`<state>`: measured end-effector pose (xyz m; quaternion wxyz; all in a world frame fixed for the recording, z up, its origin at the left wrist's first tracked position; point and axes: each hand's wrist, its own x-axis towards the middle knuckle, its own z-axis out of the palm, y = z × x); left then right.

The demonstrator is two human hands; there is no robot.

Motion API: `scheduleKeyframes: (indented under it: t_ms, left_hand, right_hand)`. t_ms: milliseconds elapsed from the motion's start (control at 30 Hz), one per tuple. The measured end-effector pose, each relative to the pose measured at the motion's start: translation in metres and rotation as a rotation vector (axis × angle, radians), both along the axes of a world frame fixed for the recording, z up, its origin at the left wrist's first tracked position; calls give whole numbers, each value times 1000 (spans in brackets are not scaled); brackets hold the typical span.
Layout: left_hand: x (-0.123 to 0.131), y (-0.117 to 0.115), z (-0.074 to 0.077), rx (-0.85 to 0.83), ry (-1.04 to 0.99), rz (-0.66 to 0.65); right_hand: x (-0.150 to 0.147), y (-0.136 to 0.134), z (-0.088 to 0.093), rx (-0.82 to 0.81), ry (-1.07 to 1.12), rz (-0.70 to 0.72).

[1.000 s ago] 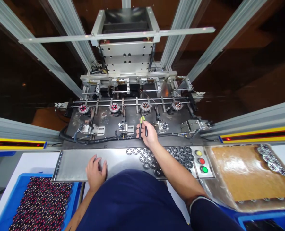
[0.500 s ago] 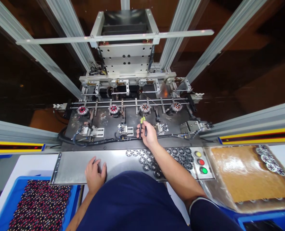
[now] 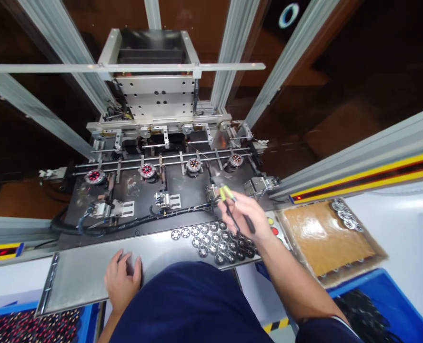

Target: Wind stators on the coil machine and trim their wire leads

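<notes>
Now right hand (image 3: 255,215), grip clamped on pliers (image 3: 227,193), is swinging right, clearing mid-frame round fixture (image 3: 194,165); left hand (image 3: 121,281) is resting, fingers apart.

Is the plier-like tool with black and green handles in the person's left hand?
No, the right hand grips the tool, while the left hand lies on the metal ledge.
</notes>
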<state>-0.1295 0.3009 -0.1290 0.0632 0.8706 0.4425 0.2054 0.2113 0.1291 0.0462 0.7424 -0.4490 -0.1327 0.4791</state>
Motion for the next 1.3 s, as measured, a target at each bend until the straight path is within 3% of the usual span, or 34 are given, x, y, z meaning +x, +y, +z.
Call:
scheduleKeyframes:
  t_ms: [133, 300, 433, 1067, 1167, 1300]
  left_hand:
    - [1, 0, 1, 4, 2, -6]
    - [0, 0, 1, 6, 9, -11]
    - [0, 0, 0, 1, 13, -14]
    - [0, 0, 0, -17, 15, -4]
    - [0, 0, 1, -29, 15, -6]
    - [1, -1, 2, -50, 3, 0]
  right_hand:
    - [44, -9, -25, -138, 15, -226]
    - [68, -11, -64, -210, 51, -259]
    - [74, -9, -73, -200, 67, -272]
    - [90, 5, -78, -149, 108, -292]
    - [84, 3, -70, -127, 98, -274]
    - [53, -16, -37, -76, 79, -136]
